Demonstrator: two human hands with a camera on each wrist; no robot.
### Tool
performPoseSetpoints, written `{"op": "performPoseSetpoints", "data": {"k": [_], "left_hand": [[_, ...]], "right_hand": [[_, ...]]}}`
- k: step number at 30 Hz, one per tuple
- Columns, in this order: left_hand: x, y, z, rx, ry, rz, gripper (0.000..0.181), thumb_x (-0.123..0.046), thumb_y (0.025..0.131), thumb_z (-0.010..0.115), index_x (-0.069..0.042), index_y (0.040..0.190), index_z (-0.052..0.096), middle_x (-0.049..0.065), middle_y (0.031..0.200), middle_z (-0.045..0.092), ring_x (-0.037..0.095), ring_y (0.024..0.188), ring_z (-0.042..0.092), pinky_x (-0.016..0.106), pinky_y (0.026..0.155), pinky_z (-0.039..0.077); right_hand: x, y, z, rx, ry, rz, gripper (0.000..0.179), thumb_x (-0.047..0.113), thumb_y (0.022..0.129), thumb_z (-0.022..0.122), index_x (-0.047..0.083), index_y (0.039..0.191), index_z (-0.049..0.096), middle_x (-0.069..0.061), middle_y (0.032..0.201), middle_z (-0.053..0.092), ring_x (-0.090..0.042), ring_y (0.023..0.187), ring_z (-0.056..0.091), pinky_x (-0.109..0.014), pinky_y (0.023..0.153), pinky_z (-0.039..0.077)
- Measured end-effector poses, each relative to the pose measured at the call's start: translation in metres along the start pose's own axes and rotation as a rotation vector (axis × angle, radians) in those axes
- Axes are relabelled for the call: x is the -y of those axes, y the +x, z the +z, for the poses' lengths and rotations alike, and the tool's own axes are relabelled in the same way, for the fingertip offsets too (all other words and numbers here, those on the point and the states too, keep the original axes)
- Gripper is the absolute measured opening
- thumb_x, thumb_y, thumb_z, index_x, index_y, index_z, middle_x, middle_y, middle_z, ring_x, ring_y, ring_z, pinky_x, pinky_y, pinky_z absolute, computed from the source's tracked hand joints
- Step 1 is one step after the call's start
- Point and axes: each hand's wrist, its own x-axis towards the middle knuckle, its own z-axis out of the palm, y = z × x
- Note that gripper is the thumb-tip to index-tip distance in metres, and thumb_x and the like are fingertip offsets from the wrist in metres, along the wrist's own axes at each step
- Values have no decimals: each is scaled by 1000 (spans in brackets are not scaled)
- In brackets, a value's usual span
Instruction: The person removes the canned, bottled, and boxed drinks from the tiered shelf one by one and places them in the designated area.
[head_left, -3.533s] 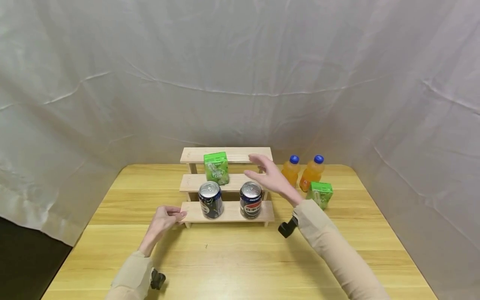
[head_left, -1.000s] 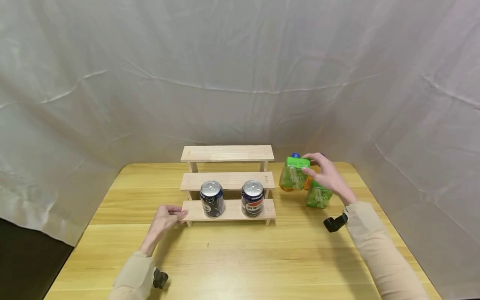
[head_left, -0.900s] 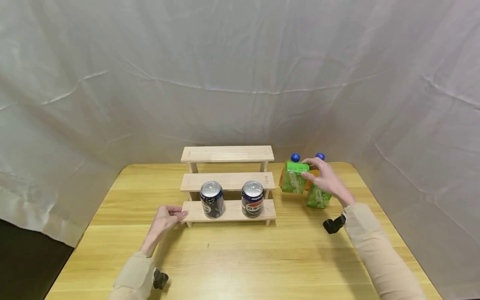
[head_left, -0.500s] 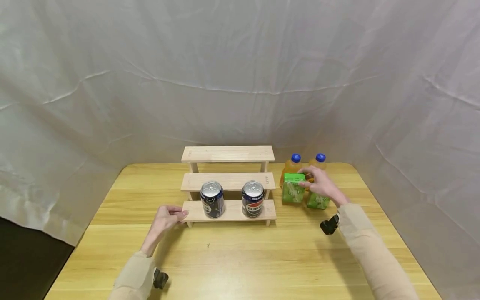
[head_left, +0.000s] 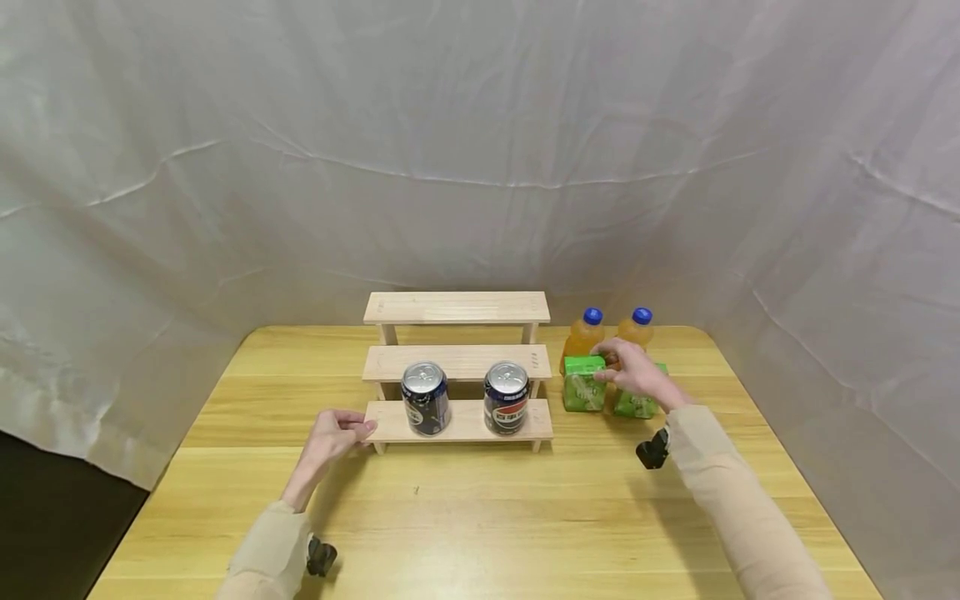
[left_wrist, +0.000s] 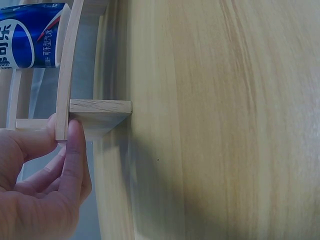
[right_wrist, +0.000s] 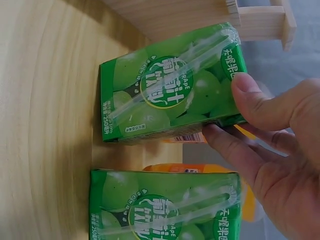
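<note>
My left hand (head_left: 330, 437) pinches the left end of the lowest board of a three-step wooden shelf (head_left: 455, 364); thumb and fingers lie on opposite faces of the board (left_wrist: 65, 95). At the right, my right hand (head_left: 633, 367) holds a green grape juice box (head_left: 583, 390) near its top. Its thumb (right_wrist: 247, 87) is on the front and a fingertip is at the side. The box stands upright on the table, before an orange drink bottle (head_left: 582, 340). A second green juice box (right_wrist: 165, 205) is beside it, partly hidden by the right hand in the head view.
Two dark blue cola cans (head_left: 424, 402) stand apart on the lowest step. Behind the juice boxes is another orange bottle (head_left: 636, 329) with a blue cap. A pale curtain (head_left: 480, 167) surrounds the back and sides of the wooden table (head_left: 465, 533).
The juice box has left the shelf's middle step. My right hand carried it rightward, then lowered it to the table beside the other box. My left hand keeps its hold on the shelf.
</note>
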Motion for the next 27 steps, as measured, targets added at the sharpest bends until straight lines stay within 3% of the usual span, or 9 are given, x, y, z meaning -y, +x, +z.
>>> {"op": "performPoseSetpoints", "data": {"k": [11, 14, 18, 22, 24, 27], "left_hand": [[0, -1, 0, -1, 0, 4, 41, -4, 93, 67, 24, 121, 55, 17, 86, 71, 9, 67, 64, 23, 62, 59], [0, 0, 1, -1, -2, 1, 41, -4, 93, 67, 24, 121, 55, 17, 86, 71, 9, 67, 64, 22, 62, 59], [-1, 0, 2, -2, 1, 1, 41, -4, 93, 68, 24, 121, 55, 17, 86, 72, 9, 66, 64, 22, 61, 59], [-1, 0, 2, 1, 4, -3, 41, -4, 93, 68, 23, 121, 55, 17, 87, 71, 10, 68, 65, 23, 63, 60], [-1, 0, 1, 3, 5, -7, 41, -4, 93, 67, 23, 121, 55, 18, 89, 71, 11, 69, 66, 25, 65, 62], [0, 0, 0, 10, 6, -5, 41, -4, 94, 67, 23, 122, 54, 19, 91, 72, 12, 71, 68, 27, 68, 63]], "right_hand": [[-1, -5, -4, 61, -7, 63, 38, -6, 93, 63, -13, 129, 55, -33, 125, 58, -48, 111, 60, -58, 96, 56], [1, -8, -6, 68, -46, 56, 42, -6, 93, 62, -13, 133, 53, -31, 121, 60, -36, 92, 61, -42, 79, 59], [10, -14, -7, 28, -53, 37, 50, -3, 93, 64, -12, 140, 48, -31, 124, 59, -22, 78, 49, -30, 65, 42], [21, -20, 0, -98, 3, -4, 53, 4, 94, 68, -9, 141, 48, -32, 135, 56, -38, 97, 60, -49, 84, 55], [27, -21, 6, -152, 49, -26, 50, 8, 94, 68, -8, 139, 50, -31, 136, 56, -45, 113, 59, -60, 98, 52], [42, -22, 15, -179, 123, -35, 49, 15, 96, 68, -6, 137, 52, -28, 137, 57, -47, 124, 55, -64, 106, 47]]}}
